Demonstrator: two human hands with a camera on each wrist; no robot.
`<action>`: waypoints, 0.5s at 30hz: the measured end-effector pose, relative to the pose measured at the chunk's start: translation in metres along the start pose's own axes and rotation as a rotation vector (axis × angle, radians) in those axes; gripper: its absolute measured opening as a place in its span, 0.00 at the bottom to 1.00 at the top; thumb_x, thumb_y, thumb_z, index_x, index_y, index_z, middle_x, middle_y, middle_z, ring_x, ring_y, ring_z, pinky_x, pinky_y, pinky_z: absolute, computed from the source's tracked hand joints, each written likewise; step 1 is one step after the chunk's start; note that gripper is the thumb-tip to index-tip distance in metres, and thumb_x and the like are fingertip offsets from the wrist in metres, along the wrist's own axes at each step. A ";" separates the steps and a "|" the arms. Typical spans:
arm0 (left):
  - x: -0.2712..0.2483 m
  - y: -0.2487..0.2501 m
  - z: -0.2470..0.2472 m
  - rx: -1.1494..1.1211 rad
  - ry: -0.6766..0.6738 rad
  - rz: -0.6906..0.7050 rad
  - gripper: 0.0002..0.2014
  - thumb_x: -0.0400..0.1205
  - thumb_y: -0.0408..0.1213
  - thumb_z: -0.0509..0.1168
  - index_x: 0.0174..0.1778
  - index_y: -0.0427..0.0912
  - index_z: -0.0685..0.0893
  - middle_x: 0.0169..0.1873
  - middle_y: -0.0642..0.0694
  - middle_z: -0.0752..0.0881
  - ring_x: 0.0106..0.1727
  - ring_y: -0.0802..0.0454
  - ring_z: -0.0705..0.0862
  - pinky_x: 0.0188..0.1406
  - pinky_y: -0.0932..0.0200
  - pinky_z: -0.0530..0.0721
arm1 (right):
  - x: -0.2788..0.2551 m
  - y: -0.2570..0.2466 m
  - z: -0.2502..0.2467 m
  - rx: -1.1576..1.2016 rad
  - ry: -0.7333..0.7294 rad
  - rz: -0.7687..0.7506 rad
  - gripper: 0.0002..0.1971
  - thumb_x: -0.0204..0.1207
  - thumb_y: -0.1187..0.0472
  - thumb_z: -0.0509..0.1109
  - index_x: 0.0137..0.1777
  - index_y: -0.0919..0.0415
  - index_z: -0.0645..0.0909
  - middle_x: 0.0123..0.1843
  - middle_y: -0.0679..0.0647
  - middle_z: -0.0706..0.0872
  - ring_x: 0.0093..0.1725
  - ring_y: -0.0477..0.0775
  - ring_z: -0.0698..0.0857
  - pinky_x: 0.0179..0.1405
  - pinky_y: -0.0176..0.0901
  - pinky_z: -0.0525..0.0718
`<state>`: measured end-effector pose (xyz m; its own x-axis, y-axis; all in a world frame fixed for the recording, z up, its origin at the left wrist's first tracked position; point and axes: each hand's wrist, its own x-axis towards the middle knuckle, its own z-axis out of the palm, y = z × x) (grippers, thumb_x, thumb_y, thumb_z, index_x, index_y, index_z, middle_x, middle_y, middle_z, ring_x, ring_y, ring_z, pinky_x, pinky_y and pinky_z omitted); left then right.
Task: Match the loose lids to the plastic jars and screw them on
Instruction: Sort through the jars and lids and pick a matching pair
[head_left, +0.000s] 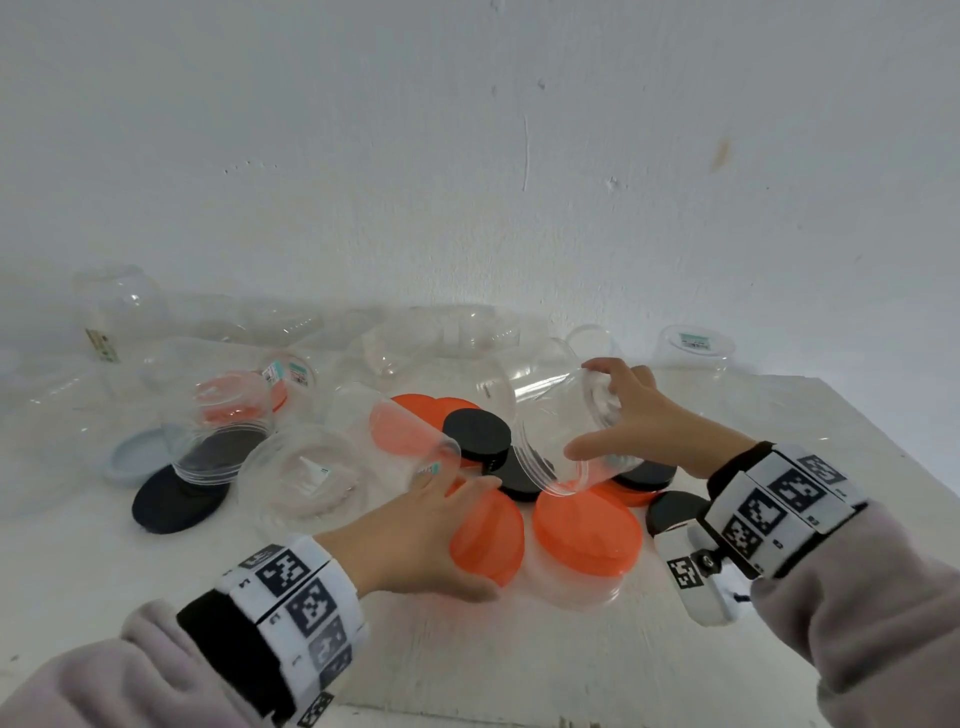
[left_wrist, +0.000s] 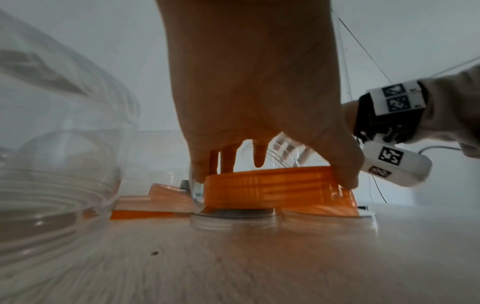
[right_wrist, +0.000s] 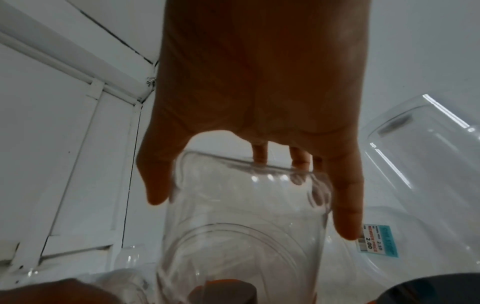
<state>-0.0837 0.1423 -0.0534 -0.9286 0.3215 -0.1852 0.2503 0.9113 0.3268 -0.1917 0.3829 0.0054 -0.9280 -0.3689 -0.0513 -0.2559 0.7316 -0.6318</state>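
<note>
Your right hand (head_left: 631, 415) gripped a clear jar (head_left: 561, 421) by its base end, thumb on one side and fingers curled over the other, and held it tilted with the open, threaded mouth turned down toward the lids; this hold probably left the mouth free to receive a lid. Your left hand (head_left: 421, 540) lay over an orange lid (head_left: 488, 535), fingers at the far rim and thumb at the near rim, closing on it as if to lift it. That lid sat partly on a clear lid (left_wrist: 233, 219) on the white table (head_left: 519, 654), just beside a second orange lid (head_left: 587, 525). Black lids (head_left: 475, 428) and further orange ones were heaped between your hands, under the raised jar. Other uncapped jars (head_left: 306, 473) lay on their sides or stood toward the wall (head_left: 467, 156), so most of the matching appeared still undone.
</note>
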 end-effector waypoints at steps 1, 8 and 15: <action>-0.001 0.001 -0.002 -0.042 0.022 -0.003 0.50 0.68 0.67 0.70 0.81 0.65 0.47 0.78 0.54 0.55 0.82 0.51 0.52 0.76 0.53 0.66 | -0.001 0.002 -0.001 0.036 0.006 0.013 0.51 0.61 0.48 0.84 0.79 0.42 0.54 0.65 0.47 0.60 0.64 0.52 0.68 0.48 0.39 0.74; -0.013 0.023 -0.024 -0.402 0.287 0.053 0.36 0.61 0.72 0.68 0.64 0.87 0.58 0.60 0.80 0.69 0.63 0.78 0.70 0.55 0.77 0.70 | -0.003 0.013 -0.001 0.307 0.041 0.088 0.46 0.62 0.49 0.84 0.75 0.48 0.58 0.65 0.53 0.72 0.65 0.56 0.77 0.65 0.52 0.79; -0.016 0.030 -0.045 -0.668 0.540 0.061 0.40 0.60 0.71 0.69 0.69 0.67 0.66 0.57 0.69 0.80 0.59 0.76 0.78 0.52 0.78 0.76 | -0.019 0.004 0.008 0.600 -0.142 0.083 0.49 0.52 0.53 0.89 0.71 0.47 0.66 0.60 0.56 0.77 0.58 0.52 0.85 0.42 0.39 0.86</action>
<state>-0.0735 0.1533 0.0012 -0.9644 0.0444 0.2609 0.2475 0.4997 0.8301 -0.1727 0.3884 -0.0029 -0.8825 -0.4278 -0.1953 0.0506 0.3266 -0.9438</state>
